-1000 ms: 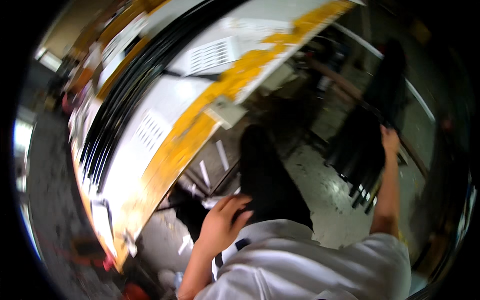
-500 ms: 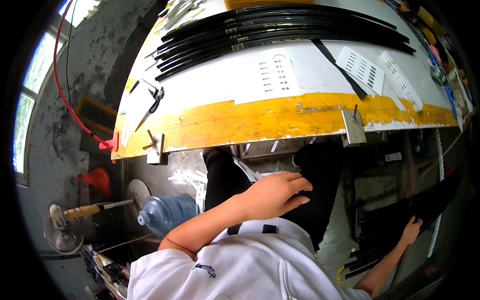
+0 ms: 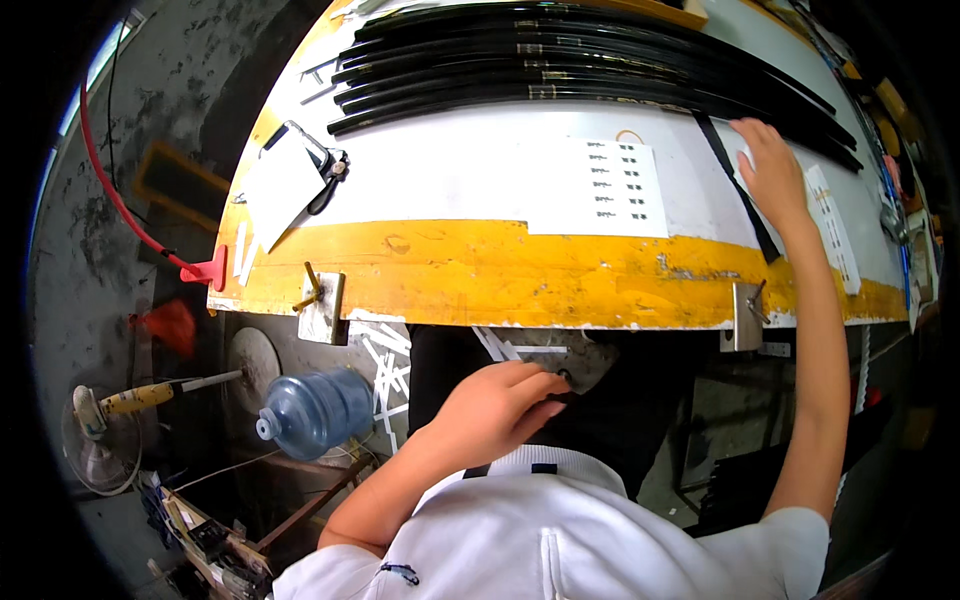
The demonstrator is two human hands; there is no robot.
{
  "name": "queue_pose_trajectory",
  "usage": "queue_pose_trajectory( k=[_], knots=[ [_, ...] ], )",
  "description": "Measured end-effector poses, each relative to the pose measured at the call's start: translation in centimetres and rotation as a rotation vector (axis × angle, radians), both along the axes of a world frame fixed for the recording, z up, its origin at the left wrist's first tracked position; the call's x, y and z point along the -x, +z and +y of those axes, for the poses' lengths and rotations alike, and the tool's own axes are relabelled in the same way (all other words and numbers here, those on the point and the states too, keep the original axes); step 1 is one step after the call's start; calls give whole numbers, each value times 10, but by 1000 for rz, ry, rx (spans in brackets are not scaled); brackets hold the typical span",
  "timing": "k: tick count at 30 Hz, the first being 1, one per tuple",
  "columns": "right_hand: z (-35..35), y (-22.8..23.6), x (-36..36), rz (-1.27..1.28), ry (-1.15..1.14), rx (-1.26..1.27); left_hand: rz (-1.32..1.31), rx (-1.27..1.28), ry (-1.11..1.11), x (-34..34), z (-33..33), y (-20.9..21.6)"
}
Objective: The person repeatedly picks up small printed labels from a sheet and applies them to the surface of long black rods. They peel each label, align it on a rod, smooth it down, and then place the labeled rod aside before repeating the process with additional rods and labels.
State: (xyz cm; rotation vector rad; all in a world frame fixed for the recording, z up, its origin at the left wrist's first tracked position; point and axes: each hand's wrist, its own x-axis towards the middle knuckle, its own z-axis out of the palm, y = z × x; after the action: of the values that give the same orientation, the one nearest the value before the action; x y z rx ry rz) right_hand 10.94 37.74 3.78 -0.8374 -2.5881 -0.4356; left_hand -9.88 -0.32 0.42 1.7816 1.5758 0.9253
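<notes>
My right hand [image 3: 775, 175] is stretched over the white table, its fingers and thumb apart with nothing seen between them. It covers most of a white label sheet and lies beside a flat black strip [image 3: 738, 180]. Just beyond its fingertips runs a row of several long, glossy black rods [image 3: 560, 75]. Over my lap hangs my left hand [image 3: 495, 408], fingers loosely bent, thumb apart, nothing visible in it. Another white sheet [image 3: 600, 190] with small dark printed marks lies on the table left of my right hand.
The table's yellow front edge [image 3: 450, 265] carries two metal clamps [image 3: 322, 308]. A clipped white sheet [image 3: 285, 190] is at the left, a narrow label strip [image 3: 832, 230] at the right. A blue water bottle [image 3: 318, 410] and a fan [image 3: 105, 440] stand below, left of me.
My right hand has come up from the dark rods low on the right to the tabletop. My left hand has shifted slightly left and down. The view has turned a little.
</notes>
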Motion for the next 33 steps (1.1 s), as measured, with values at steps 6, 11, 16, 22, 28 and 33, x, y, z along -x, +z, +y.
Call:
queue_pose_trajectory(
  k=[6, 11, 16, 22, 28, 33],
  knots=[
    [51, -21, 75, -187, -21, 18, -36, -45, 231, 44, -30, 8],
    [65, -32, 92, -291, -64, -43, -44, -113, 302, 59, -33, 12],
    [60, -26, 79, -242, -113, -119, 116, -296, 342, 68, -16, 26],
    [-15, 48, 15, -139, -124, -311, 484, -542, 501, 77, 1, 50],
    [-115, 54, -19, -180, 18, -398, 792, -554, 551, 79, 15, 55],
    [-170, 36, -26, -109, 36, -224, 796, -417, 440, 86, 4, 41]
  ],
)
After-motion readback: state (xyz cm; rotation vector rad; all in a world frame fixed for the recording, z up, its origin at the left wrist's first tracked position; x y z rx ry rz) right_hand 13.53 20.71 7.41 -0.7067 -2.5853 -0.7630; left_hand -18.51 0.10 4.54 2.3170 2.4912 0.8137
